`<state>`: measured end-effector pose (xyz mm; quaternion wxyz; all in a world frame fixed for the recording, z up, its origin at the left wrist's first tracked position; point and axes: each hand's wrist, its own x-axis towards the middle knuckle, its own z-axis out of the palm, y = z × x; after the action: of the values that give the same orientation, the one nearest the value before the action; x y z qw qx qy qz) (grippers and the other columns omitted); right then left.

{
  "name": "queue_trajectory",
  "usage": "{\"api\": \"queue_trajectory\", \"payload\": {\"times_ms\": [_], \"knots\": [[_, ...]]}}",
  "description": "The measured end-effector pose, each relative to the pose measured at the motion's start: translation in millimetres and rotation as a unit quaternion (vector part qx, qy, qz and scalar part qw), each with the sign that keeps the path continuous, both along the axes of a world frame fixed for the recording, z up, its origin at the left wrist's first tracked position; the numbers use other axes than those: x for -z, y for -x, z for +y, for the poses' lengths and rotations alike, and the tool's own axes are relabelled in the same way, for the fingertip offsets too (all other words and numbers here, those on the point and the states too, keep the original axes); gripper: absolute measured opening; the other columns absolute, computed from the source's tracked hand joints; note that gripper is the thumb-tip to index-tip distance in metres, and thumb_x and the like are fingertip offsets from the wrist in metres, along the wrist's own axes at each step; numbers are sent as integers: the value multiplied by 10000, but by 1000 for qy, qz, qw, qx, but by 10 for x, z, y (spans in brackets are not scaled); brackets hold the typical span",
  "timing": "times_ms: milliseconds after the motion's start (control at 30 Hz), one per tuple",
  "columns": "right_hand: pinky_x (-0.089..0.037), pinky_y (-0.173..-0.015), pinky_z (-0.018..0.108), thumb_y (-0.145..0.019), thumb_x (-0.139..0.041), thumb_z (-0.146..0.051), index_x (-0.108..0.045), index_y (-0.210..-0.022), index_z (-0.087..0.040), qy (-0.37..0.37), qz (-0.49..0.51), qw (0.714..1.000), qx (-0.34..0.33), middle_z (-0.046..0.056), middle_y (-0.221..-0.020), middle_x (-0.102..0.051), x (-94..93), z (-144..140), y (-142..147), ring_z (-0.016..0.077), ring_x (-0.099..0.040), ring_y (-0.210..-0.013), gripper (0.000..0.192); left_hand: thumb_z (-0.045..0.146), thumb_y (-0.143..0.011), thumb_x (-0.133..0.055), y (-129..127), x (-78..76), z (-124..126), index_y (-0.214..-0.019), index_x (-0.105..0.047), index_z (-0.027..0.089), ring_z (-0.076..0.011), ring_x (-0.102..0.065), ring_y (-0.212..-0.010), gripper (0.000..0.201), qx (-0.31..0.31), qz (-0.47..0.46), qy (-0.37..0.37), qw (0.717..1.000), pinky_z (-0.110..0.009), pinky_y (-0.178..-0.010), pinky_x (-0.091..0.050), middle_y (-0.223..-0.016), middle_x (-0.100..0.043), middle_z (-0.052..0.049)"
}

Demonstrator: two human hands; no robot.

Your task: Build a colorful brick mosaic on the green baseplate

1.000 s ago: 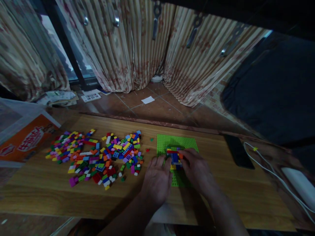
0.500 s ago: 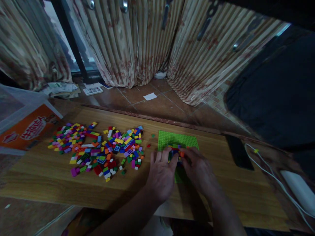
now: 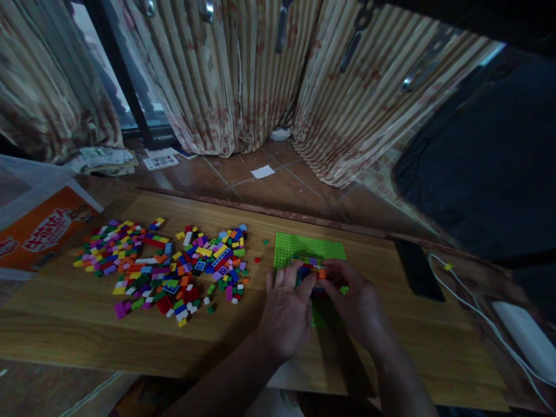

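A green studded baseplate [image 3: 304,248] lies on the wooden table [image 3: 243,347]. On it stands a small stack of coloured bricks [image 3: 313,270], mostly hidden by my fingers. My left hand [image 3: 284,310] presses against the stack's left side, fingers curled over it. My right hand [image 3: 354,301] closes on the stack from the right, thumb and fingertips at its top. A wide scatter of loose coloured bricks [image 3: 169,266] lies to the left of the plate.
An orange printed bag [image 3: 39,231] sits at the table's left end. A dark phone [image 3: 417,267], a white cable [image 3: 473,307] and a white object [image 3: 527,341] lie at the right. Striped curtains [image 3: 243,75] hang behind, over a tiled floor.
My left hand has moved up over the brick stack, which now shows much less than a second ago. The view has shifted slightly. My right hand stays on the stack.
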<state>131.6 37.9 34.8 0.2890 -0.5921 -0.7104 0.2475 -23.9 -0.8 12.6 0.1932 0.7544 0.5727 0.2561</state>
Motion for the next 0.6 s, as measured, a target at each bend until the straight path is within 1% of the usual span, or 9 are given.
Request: {"api": "queue_trajectory", "payload": {"times_ms": [67,133,200,367,600], "knots": [[-525,-693,331,-831,-599,-305,-649,-974,-207,4,-2,1000,18,44,-847,-712,8,23,-29,198,-665,-731,181,152,-857,-484,10,14,3,-1323,-516,232,-297,-445,-1190,474,-12,1,-6,1000,-539,-1036,-346,-1415,-408,-116],[-524,-699,333,-832,-603,-300,-662,-923,-206,-5,-8,1000,15,46,-848,-714,26,39,-53,201,-666,-739,143,151,-875,-461,23,22,6,-1306,-531,208,-296,-448,-1187,440,-25,6,-9,1000,-527,-1036,-353,-1400,-424,-125],[-528,-727,333,-840,-598,-271,-676,-924,-208,-23,-11,1000,-9,48,-881,-716,54,44,-61,198,-668,-769,130,152,-883,-453,36,25,10,-1283,-546,191,-297,-450,-1185,412,-32,11,-8,999,-517,-1030,-363,-1394,-434,-130],[-518,-832,337,-855,-585,-190,-692,-959,-225,-72,-26,995,-57,51,-976,-711,121,47,-22,204,-660,-922,153,152,-880,-462,39,33,12,-1276,-544,188,-290,-460,-1169,406,-35,23,-9,999,-509,-1022,-378,-1391,-445,-121],[-505,-814,337,-860,-574,-168,-698,-940,-240,-67,-26,995,-65,34,-948,-686,145,75,-5,190,-634,-892,164,154,-889,-453,34,53,6,-1307,-524,194,-291,-453,-1200,425,-31,35,-12,999,-521,-1039,-365,-1401,-433,-127]]}}
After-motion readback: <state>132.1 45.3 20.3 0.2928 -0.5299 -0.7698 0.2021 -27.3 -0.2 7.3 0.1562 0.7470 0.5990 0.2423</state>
